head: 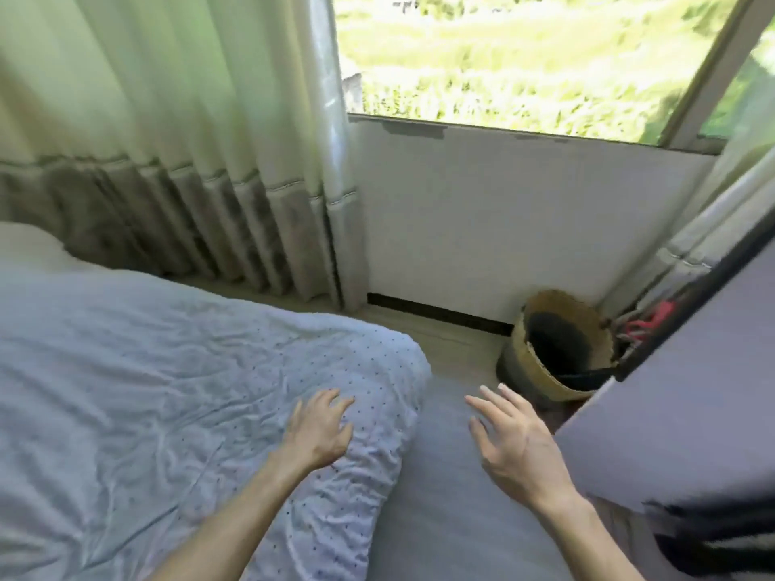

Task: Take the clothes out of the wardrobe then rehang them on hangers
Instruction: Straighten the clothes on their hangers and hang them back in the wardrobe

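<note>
Both hands are empty in the lower middle of the frame: the left hand [321,429] has its fingers spread and lightly bent over the corner of the crumpled pale-blue dotted duvet [146,392], while the right hand [518,448] is open, fingers fanned, just beside the flat lilac-grey panel [692,392] at right, probably the wardrobe door. No garment is plainly in view; the dark striped cloth [713,543] at lower right may be one. The likeliest slip is the right hand knocking that panel, which juts close. A round woven straw basket [560,297] crowds the floor at centre right, with blurred red items [652,318] behind it, below the window [524,56] and the pale green pleated curtain [167,119]
</note>
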`<state>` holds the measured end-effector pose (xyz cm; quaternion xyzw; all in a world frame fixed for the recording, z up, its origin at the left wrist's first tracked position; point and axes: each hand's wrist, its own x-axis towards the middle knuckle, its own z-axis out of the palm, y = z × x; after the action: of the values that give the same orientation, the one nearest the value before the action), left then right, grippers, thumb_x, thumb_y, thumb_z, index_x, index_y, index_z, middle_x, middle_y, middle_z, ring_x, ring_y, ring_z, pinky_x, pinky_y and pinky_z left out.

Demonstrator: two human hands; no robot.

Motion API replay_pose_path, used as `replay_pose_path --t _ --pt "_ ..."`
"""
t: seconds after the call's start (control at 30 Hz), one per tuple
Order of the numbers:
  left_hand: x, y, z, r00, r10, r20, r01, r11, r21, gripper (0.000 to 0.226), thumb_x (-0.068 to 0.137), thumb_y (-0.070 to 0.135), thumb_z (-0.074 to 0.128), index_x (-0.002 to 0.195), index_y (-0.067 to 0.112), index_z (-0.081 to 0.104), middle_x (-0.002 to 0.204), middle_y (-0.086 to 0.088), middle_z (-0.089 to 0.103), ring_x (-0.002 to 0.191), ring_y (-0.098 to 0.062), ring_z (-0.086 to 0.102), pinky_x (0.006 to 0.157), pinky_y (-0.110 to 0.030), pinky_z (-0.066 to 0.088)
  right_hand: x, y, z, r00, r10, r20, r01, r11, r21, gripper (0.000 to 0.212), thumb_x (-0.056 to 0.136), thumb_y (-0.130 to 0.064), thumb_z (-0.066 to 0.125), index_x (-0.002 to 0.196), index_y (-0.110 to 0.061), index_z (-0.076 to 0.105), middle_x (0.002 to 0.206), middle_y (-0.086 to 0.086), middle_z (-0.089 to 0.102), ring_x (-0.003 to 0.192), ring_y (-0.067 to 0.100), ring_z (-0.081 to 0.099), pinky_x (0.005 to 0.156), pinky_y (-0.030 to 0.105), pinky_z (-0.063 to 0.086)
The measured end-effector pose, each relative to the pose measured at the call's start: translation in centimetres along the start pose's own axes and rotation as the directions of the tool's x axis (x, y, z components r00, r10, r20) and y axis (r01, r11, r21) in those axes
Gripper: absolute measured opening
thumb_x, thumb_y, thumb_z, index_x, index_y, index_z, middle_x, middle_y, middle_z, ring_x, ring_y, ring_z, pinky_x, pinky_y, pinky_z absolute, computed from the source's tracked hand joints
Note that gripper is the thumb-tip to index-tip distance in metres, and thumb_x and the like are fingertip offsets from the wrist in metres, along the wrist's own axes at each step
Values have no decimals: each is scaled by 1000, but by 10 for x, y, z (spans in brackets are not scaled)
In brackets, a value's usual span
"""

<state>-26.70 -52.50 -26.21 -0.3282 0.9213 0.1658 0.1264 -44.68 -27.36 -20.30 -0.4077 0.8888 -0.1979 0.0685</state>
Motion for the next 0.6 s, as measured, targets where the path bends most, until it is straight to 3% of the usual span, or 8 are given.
replay_pose_path --t 0.13,0.3,0.47,0.6 --pt "-78 -107 16 963 -271 -9 269 960 -75 53 99 46 41 150 32 39 158 4 33 147 -19 28 118 -47 27 19 -89 50 945 -238 223 256 965 -53 41 101 -49 42 141 -42 49 153 -16 42 150 12 21 120 32 22" --pt "-193 -181 49 829 -560 8 547 806 -225 54 98 48 40 150 33 39 151 8 42 139 -17 38 112 -41 35 20 -180 99 774 -471 423 517 856 5 45 103 -50 37 146 -41 44 155 -17 38 152 12 17 121 32 21" --pt "-298 -199 85 665 -747 -5 704 629 -331 51 98 43 42 149 34 42 146 10 47 135 -15 44 108 -39 39 -2 -249 128 555 -636 536 706 701 100 44 104 -49 36 147 -40 42 157 -16 35 152 13 15 121 34 24" --pt "-364 -185 112 510 -859 36 784 447 -431 51 101 43 42 150 33 39 153 12 39 142 -13 35 113 -41 34 -28 -279 142 405 -718 567 805 574 151 45 104 -49 35 147 -39 42 157 -15 36 152 13 17 121 34 22"
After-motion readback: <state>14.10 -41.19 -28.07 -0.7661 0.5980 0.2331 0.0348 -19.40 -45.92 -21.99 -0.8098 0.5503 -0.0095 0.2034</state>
